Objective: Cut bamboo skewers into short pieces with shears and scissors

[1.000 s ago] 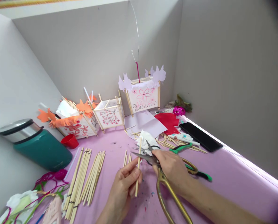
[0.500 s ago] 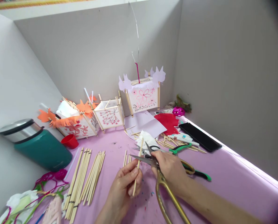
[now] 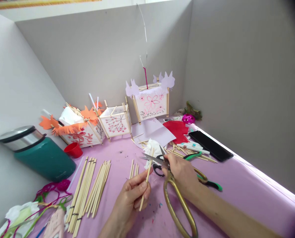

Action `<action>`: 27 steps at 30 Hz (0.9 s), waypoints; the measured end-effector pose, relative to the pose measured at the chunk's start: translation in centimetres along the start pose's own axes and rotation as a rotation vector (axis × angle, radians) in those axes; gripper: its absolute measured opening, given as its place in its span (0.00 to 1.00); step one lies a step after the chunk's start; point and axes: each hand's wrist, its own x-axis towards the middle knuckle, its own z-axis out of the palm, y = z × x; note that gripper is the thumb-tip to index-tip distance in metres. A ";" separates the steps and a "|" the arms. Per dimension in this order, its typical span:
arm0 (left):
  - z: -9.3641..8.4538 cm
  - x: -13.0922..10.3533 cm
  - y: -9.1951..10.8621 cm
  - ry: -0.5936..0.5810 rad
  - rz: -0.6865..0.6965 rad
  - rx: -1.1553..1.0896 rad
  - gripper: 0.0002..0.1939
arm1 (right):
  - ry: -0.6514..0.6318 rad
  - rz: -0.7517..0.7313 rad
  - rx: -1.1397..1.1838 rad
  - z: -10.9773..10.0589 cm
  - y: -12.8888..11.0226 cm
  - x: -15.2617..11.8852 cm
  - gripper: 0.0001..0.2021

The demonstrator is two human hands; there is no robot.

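Observation:
My left hand (image 3: 135, 195) pinches a thin wooden stick (image 3: 148, 177), held slanting upward between thumb and fingers. A pair of large scissors with gold handles (image 3: 187, 209) is in my right hand (image 3: 182, 173), gripped near the pivot. Its blades are spread, and the lower one reaches across toward the upper part of the stick. Whether metal touches wood, I cannot tell. Below lie two short stick bundles (image 3: 133, 169), beside my left fingers. Behind the blades are white crumpled tissue (image 3: 153, 147) and dark-handled scissors (image 3: 158, 170), partly hidden.
Tied stick bundles (image 3: 81, 195) and loose sticks (image 3: 99, 188) lie left. A green bottle (image 3: 45, 158) and red cup (image 3: 73, 149) stand behind. Paper lanterns (image 3: 117, 125) line the back wall. Right are a phone (image 3: 210, 145), markers (image 3: 193, 148), green-handled pliers (image 3: 213, 185) and red paper (image 3: 175, 130).
The scissor blades have shifted up along the stick, toward its upper end. The stick has dropped slightly in view, still in my left hand.

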 end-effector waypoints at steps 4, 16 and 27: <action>-0.1 0.1 -0.2 0.033 0.003 0.077 0.24 | -0.003 0.075 -0.014 -0.4 0.5 0.4 0.07; 0.1 0.7 -0.2 0.192 0.041 0.167 0.21 | -0.126 -0.158 0.009 -1.0 -2.9 -1.3 0.09; 0.1 0.5 -0.1 0.188 0.016 0.043 0.25 | 0.006 -0.166 -0.022 -0.3 -2.0 -1.0 0.10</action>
